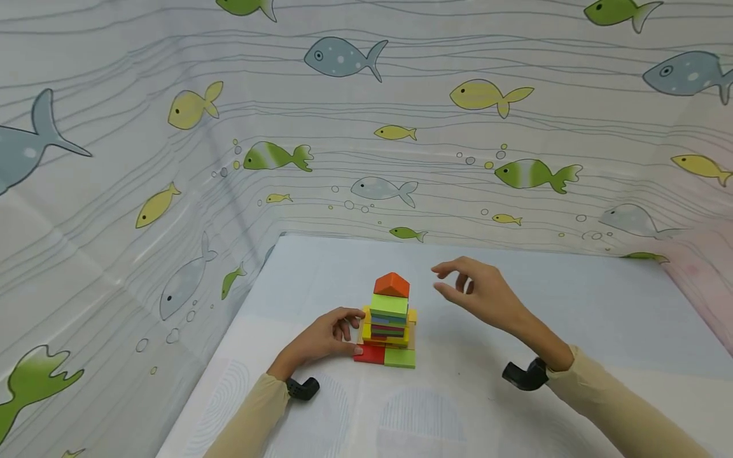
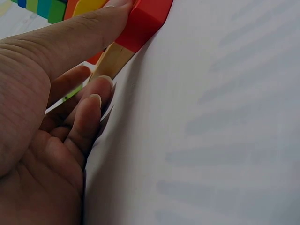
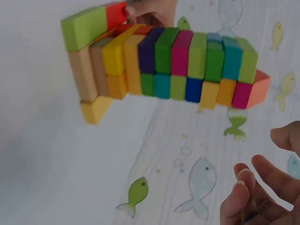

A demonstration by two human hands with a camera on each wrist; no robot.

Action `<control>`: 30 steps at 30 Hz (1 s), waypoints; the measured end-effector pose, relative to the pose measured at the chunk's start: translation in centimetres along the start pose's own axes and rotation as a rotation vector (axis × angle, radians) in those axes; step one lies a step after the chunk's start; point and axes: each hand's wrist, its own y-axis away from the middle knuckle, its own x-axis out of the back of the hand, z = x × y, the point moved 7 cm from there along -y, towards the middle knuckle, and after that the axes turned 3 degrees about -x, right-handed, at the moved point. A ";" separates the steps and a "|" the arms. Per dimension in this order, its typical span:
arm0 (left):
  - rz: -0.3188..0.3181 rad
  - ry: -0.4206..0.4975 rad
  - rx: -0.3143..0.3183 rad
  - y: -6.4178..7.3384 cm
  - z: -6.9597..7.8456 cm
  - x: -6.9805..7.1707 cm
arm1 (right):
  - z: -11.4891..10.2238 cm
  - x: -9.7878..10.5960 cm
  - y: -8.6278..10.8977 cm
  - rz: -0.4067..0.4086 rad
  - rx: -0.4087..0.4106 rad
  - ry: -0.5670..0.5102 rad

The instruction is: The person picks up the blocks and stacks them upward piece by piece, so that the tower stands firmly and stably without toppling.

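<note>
A tower of coloured wooden blocks [image 1: 389, 318] stands on the table, topped by an orange triangular block [image 1: 392, 284]. Side on, the right wrist view shows the stack as many thin layers, with a magenta block [image 3: 182, 54] among them. At the tower's left is my left hand [image 1: 322, 337], its thumb on the red block [image 2: 145, 23] at the base and its index finger reaching along the side. To the right of the tower, apart from it, my right hand [image 1: 478, 292] is raised with thumb and fingers spread and nothing between them. A light green block [image 1: 399, 358] lies beside the red one.
A pale cloth with printed arcs covers the table [image 1: 424, 407]. Behind and to the left rises a white curtain [image 1: 435, 63] printed with fish. Each wrist wears a black camera mount, the right one [image 1: 525, 375] close above the table in the head view.
</note>
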 end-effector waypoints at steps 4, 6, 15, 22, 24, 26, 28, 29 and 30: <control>0.004 -0.002 0.004 0.0 0.1 0.1 | 4.6 1.7 2.9 0.024 -0.109 0.050; 0.005 0.001 0.006 0.1 0.1 0.1 | 6.9 2.4 4.6 0.026 -0.167 0.081; -0.002 0.022 0.011 0.1 0.2 0.0 | 13.6 5.1 12.1 0.003 -0.305 0.161; 0.000 0.019 -0.005 0.1 0.2 0.0 | 16.4 6.2 16.5 -0.064 -0.453 0.182; -0.002 0.013 -0.006 0.0 -0.2 -0.1 | 16.9 6.5 17.7 -0.079 -0.474 0.206; -0.003 0.007 -0.004 -0.2 -0.8 -0.1 | 17.3 6.8 18.7 -0.095 -0.493 0.232; -0.006 0.005 -0.008 -0.3 -1.5 -0.1 | 17.7 6.9 19.7 -0.120 -0.517 0.247; -0.007 0.007 -0.010 -0.4 -1.8 -0.1 | 17.9 6.9 20.1 -0.136 -0.535 0.252; -0.008 0.012 -0.014 -0.5 -1.9 -0.1 | 18.1 6.9 20.5 -0.154 -0.556 0.252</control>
